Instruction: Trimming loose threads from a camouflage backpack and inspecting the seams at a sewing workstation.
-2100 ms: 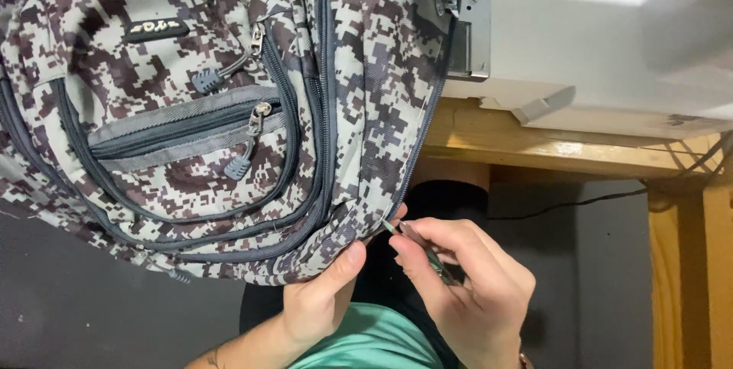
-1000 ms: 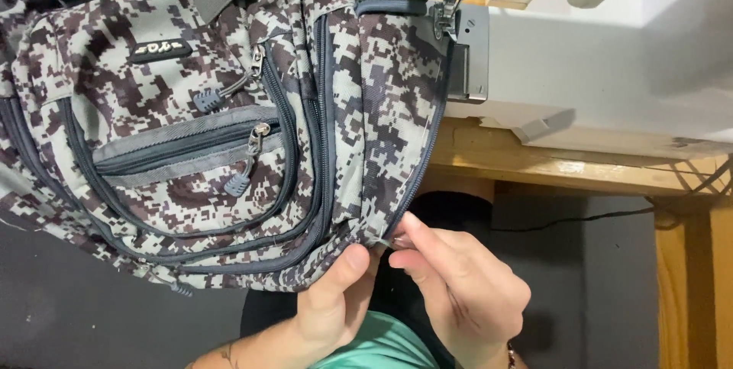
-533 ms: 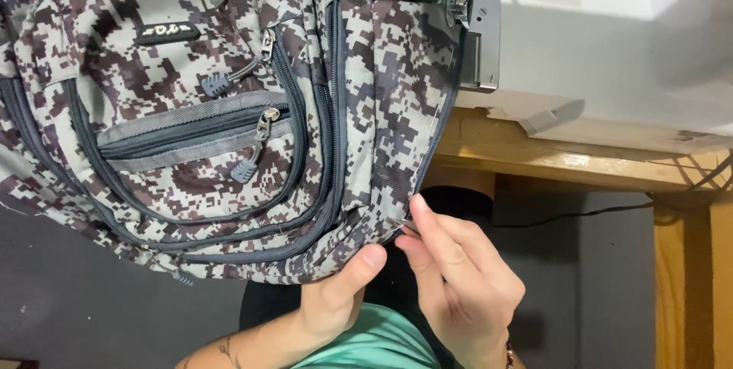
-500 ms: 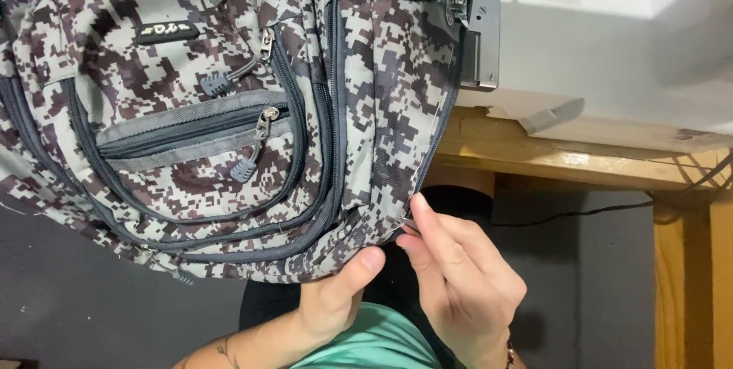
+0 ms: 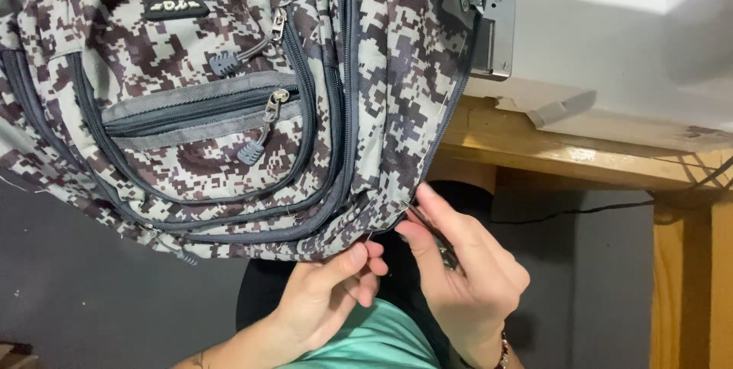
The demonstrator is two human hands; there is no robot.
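One backpack (image 5: 229, 94) in a brown, grey and white pixel camouflage pattern fills the upper left of the view, hanging off the front edge of the worktop (image 5: 580, 159), its lower part over the person's lap. One white sewing machine (image 5: 611, 56) stands on the worktop at the upper right, its metal needle end just beside the backpack's top right corner. The worktop is wooden, with one wooden leg (image 5: 691, 285) at the far right and one dark cable (image 5: 580, 212) running below its front edge. Three grey zip lines curve across the backpack's face, and one grey-trimmed front pocket (image 5: 191, 109) sits zipped closed; its contents cannot be seen. Two metal zip sliders are visible, each with a grey rubber pull (image 5: 250, 153). The left hand (image 5: 336, 293) pinches the backpack's lower edge between thumb and fingers. The right hand (image 5: 466, 270) is closed around a small dark tool (image 5: 447, 251), mostly hidden in the palm, its forefinger extended to touch the seam at the backpack's lower right corner. One beaded bracelet (image 5: 502, 354) circles the right wrist. Dark floor lies beneath.
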